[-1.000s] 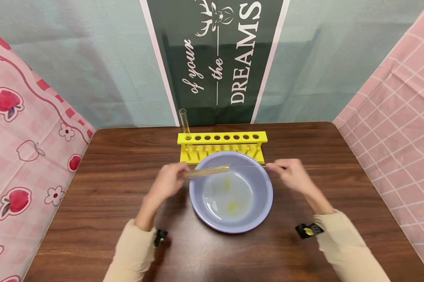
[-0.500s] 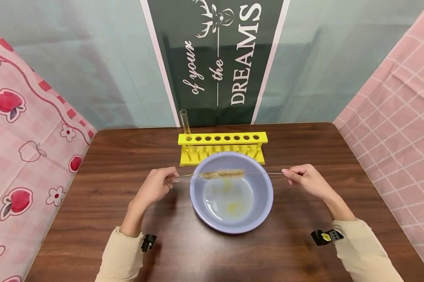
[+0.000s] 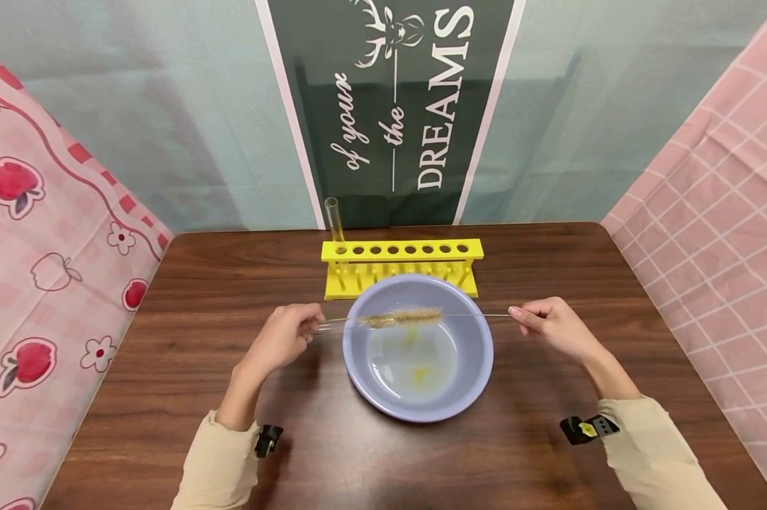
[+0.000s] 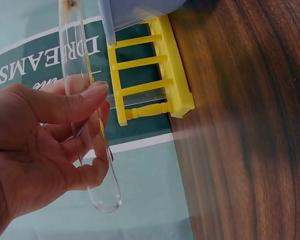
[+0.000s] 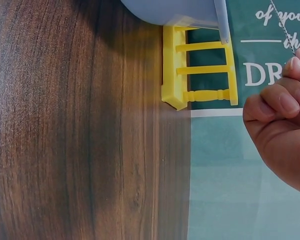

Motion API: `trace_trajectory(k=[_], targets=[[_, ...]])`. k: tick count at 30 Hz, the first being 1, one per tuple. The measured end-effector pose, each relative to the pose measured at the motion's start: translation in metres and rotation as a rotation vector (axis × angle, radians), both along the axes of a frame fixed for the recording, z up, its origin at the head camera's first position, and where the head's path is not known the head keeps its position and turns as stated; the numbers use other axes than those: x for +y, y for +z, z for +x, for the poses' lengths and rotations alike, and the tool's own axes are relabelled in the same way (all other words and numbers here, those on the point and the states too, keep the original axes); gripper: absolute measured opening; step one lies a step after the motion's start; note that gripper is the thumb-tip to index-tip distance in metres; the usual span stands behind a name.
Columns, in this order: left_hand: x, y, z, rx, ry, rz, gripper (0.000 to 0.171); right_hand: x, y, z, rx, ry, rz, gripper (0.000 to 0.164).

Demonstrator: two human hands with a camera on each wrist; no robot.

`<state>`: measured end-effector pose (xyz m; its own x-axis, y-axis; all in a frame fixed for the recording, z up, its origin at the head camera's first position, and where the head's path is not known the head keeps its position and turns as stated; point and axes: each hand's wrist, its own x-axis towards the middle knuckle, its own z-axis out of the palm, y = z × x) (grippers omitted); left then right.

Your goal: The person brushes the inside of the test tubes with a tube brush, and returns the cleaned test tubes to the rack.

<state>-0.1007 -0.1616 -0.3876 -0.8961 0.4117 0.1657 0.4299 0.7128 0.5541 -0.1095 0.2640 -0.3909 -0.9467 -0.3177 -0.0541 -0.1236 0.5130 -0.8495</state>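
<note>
My left hand [image 3: 287, 333] holds a clear glass test tube [image 4: 106, 195] near its rounded closed end, fingers and thumb curled around it. The tube lies almost level above a lavender basin [image 3: 415, 414]. My right hand [image 3: 555, 326] pinches the thin wire handle [image 3: 479, 314] of a test tube brush. Its tan bristles [image 3: 421, 316] hang over the basin; the left part looks narrowed inside the tube, while the fuller right part is outside its mouth. In the right wrist view, twisted wire [image 5: 285, 30] rises from my right fingertips.
Behind the basin stands a yellow test tube rack [image 3: 402, 249], with another glass test tube [image 3: 333, 216] in its leftmost hole. Cloudy water [image 3: 408, 354] with yellowish patches lies in the basin. All rest on a brown wooden table [image 3: 230, 262] before a fabric backdrop.
From one second to half a second ago, my hands moved apart, the right one drawing the brush rightward and more bristles coming into view. Since then the brush has shifted very little.
</note>
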Motion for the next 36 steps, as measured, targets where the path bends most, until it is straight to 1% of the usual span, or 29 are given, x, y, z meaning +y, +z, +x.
trace_trajectory(k=[8, 11, 13, 15, 16, 19, 22, 24, 28, 31, 36], targets=[[0.002, 0.002, 0.002, -0.003, -0.007, 0.001, 0.039, 0.000, -0.001, 0.002, -0.014, 0.019, -0.010, 0.037], [0.003, 0.002, 0.003, 0.003, -0.003, -0.003, 0.039, 0.000, 0.001, 0.002, -0.050, 0.015, -0.005, 0.040], [0.005, 0.003, 0.003, 0.016, 0.000, -0.008, 0.038, 0.001, 0.002, 0.001, -0.107, 0.011, -0.019, 0.042], [0.006, 0.004, 0.004, 0.032, 0.002, -0.017, 0.037, 0.002, 0.003, 0.000, -0.191, 0.011, -0.071, 0.045], [0.007, 0.004, 0.004, 0.039, 0.004, -0.020, 0.037, 0.002, 0.004, -0.001, -0.240, 0.011, -0.114, 0.046], [0.008, 0.004, 0.004, 0.053, 0.009, -0.018, 0.037, 0.004, 0.005, -0.002, -0.377, 0.021, -0.285, 0.046], [0.008, 0.003, 0.004, 0.055, 0.005, -0.004, 0.037, 0.006, 0.005, -0.004, -0.471, 0.062, -0.441, 0.044], [0.007, 0.002, 0.003, 0.056, -0.004, 0.005, 0.036, 0.008, 0.006, -0.005, -0.515, 0.093, -0.501, 0.043], [0.007, 0.001, 0.003, 0.067, -0.018, 0.015, 0.037, 0.013, 0.006, -0.007, -0.595, 0.120, -0.568, 0.043], [0.008, 0.001, 0.003, 0.081, -0.019, 0.021, 0.037, 0.014, 0.005, -0.008, -0.634, 0.138, -0.614, 0.043], [0.009, 0.003, 0.004, 0.097, -0.017, 0.021, 0.037, 0.016, 0.005, -0.008, -0.668, 0.178, -0.675, 0.041]])
